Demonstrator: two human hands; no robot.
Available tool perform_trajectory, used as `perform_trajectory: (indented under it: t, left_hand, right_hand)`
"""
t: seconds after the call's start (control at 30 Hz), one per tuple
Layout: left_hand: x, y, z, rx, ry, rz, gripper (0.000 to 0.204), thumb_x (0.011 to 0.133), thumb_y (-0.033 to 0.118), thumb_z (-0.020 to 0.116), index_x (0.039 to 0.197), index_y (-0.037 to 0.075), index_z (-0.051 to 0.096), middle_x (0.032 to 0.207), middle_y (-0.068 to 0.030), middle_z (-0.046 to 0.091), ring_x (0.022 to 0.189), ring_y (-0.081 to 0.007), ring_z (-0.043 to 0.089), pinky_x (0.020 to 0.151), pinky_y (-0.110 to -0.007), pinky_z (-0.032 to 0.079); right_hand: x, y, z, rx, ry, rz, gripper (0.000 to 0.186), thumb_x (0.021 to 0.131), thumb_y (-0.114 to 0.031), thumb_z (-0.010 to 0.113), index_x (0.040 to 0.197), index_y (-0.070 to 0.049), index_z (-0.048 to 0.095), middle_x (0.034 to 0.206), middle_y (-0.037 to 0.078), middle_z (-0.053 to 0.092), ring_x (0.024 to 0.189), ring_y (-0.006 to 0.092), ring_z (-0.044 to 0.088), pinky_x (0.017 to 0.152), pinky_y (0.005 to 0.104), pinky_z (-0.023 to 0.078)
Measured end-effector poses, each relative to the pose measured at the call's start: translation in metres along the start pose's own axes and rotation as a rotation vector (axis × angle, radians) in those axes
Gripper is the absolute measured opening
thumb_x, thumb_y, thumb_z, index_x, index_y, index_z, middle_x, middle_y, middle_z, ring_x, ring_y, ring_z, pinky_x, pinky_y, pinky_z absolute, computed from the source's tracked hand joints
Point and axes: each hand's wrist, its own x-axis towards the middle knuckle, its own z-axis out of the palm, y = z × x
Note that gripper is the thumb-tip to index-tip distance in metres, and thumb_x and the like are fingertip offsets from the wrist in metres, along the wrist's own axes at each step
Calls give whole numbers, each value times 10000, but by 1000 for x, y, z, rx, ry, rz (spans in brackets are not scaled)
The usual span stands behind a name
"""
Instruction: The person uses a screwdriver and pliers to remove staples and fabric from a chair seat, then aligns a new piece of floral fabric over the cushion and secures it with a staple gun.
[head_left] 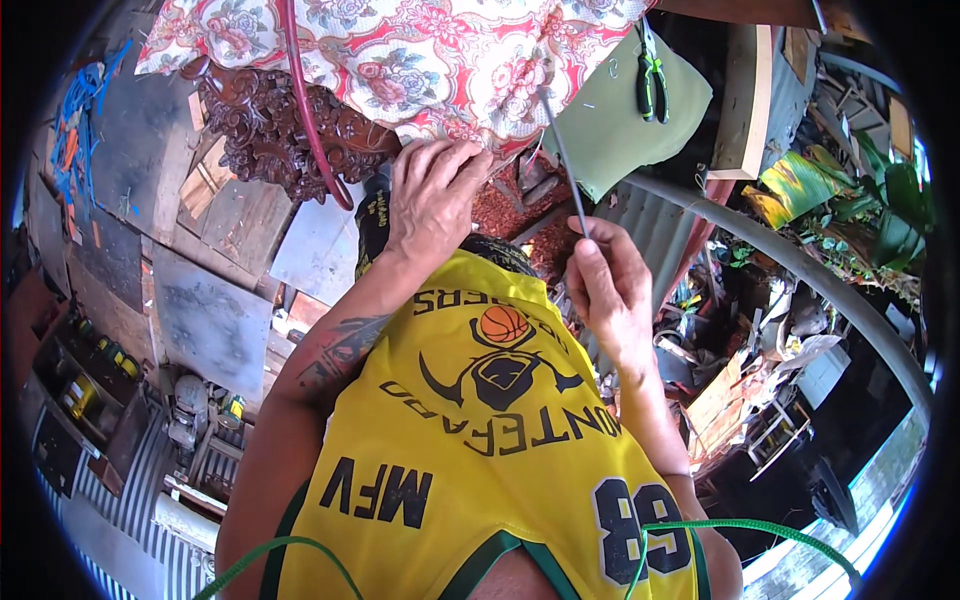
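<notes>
My left hand (432, 195) rests palm down on the edge of a flowered red and white cloth (420, 55), just over a black tool body (373, 215) whose grip is mostly hidden under the hand. My right hand (608, 285) pinches the lower end of a thin grey metal rod (562, 150) that slants up to the cloth's edge. The cloth covers a dark carved wooden piece (270, 130). A red hose (305, 110) curves down across the cloth and the carving. My yellow jersey (480, 440) fills the lower middle.
A green cloth (625, 120) with black and green pliers (652, 80) on it lies at the upper right. A long grey pipe (800, 270) arcs down the right side past leafy plants (860, 200) and clutter. Grey panels (210, 320) and shelving sit to the left.
</notes>
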Motion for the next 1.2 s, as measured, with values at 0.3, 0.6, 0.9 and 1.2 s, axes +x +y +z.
perform_trajectory:
  t: [0.3, 0.6, 0.9, 1.2]
  left_hand:
    - [25, 20, 8, 69, 17, -173, 448, 952, 309, 687, 1345, 99, 641, 1267, -115, 595, 1149, -339, 542, 972, -489, 418]
    - [21, 18, 7, 138, -112, -135, 673, 879, 301, 771, 1487, 142, 531, 1265, -117, 544, 1144, -351, 497, 988, -519, 386]
    - [25, 24, 5, 87, -175, -221, 606, 908, 337, 742, 1463, 164, 572, 1279, -118, 544, 1164, -363, 480, 1004, -516, 374]
    - [30, 6, 16, 0, -64, -197, 534, 909, 241, 758, 1417, 127, 638, 1224, -91, 591, 1108, -319, 510, 977, -462, 390]
  right_hand:
    - [32, 19, 9, -148, -61, -150, 301, 1026, -149, 639, 1281, 10, 644, 812, 31, 655, 729, 75, 544, 652, 278, 484]
    - [34, 33, -1, -167, -58, -134, 371, 1011, -288, 683, 1215, 21, 655, 693, 19, 589, 600, 71, 503, 561, 274, 435]
    - [40, 33, -14, -39, -112, 50, 369, 997, -268, 700, 1206, 36, 681, 917, 113, 731, 829, 136, 634, 779, 315, 525]
    - [39, 16, -9, 66, 16, 149, 277, 1017, -233, 693, 1150, 10, 677, 831, 19, 675, 760, 71, 564, 701, 267, 490]
